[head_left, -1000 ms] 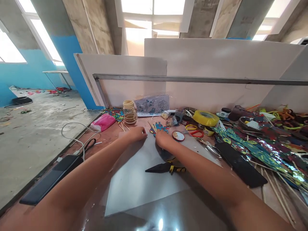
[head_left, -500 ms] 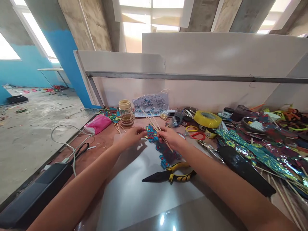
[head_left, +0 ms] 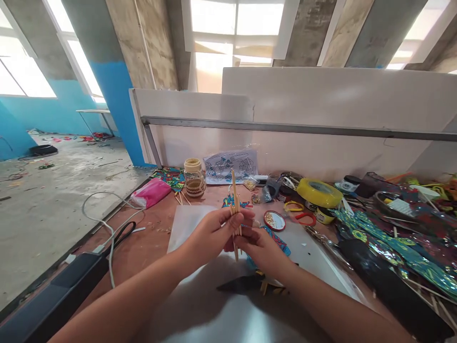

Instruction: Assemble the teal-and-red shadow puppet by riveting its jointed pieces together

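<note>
Several thin wooden sticks (head_left: pixel 234 190) stand nearly upright between my two hands. My left hand (head_left: pixel 217 228) is closed round them, its thumb pressed on their front. Just to the right and slightly lower, my right hand (head_left: pixel 259 245) pinches the lower part of the same sticks. Behind the hands lies a blue and red patterned piece (head_left: pixel 228 200), partly hidden. Another patterned piece (head_left: pixel 280 239) shows beyond my right hand. Under my right forearm are black-nosed pliers (head_left: pixel 237 284), their yellow handles mostly covered.
A red-rimmed lid of gold beads (head_left: pixel 274 220), yellow tape roll (head_left: pixel 319 191) and red-handled scissors (head_left: pixel 305 219) sit to the right. At the left are a jar (head_left: pixel 193 178), pink pouch (head_left: pixel 152 192), cable and black box (head_left: pixel 50 290). A printed drawing (head_left: pixel 231 166) leans behind.
My left hand has moved right and closed on the sticks. The sticks have turned from slanted to nearly upright, and both hands are now together, lower in view. The camera view has shifted.
</note>
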The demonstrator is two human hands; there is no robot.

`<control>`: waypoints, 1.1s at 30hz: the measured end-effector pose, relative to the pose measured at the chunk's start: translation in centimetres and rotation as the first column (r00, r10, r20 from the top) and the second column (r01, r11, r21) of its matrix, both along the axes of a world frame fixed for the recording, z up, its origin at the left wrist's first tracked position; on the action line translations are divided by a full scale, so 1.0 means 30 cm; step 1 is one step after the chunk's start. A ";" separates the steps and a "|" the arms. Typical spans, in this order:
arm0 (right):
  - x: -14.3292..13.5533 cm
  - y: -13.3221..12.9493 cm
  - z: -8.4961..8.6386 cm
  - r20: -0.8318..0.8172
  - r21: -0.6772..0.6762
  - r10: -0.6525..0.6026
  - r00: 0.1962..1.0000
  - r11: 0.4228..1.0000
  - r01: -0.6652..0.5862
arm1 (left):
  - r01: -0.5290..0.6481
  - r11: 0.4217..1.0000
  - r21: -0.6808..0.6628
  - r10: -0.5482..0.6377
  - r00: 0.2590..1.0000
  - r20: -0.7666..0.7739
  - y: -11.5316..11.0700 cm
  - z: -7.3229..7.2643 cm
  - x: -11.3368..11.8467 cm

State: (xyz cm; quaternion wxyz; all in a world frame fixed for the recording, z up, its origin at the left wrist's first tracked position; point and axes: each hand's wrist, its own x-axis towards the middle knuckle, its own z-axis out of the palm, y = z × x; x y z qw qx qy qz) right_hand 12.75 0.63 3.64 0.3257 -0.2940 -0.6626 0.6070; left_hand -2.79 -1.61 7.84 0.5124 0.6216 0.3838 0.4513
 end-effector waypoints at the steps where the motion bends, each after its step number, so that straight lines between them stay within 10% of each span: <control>1: 0.002 0.003 -0.006 0.002 -0.012 -0.005 1.000 1.000 0.005 | -0.002 1.000 -0.006 0.003 1.000 0.012 0.002 0.000 -0.001; 11: -0.002 0.015 -0.020 -0.052 0.062 -0.022 0.998 0.998 0.025 | 0.034 0.996 0.084 -0.034 0.999 0.010 0.012 -0.014 0.006; 17: 0.097 0.024 0.106 0.424 0.498 -0.223 0.878 0.867 -0.020 | -0.042 0.939 0.342 0.099 0.983 -0.153 -0.001 0.010 0.003; 20: 0.131 -0.005 0.179 0.154 0.750 -0.438 0.886 0.636 0.184 | -0.059 0.922 0.383 0.116 0.985 -0.126 -0.019 0.036 -0.002; 23: 0.131 -0.058 0.208 -0.030 0.854 -0.382 0.924 0.470 0.222 | 0.028 0.943 0.333 0.015 0.992 -0.125 -0.044 0.055 -0.003; 33: 0.116 -0.111 0.209 -0.206 0.792 -0.359 0.911 0.485 0.370 | 0.199 0.980 -0.019 -0.199 0.979 0.043 -0.090 0.067 0.021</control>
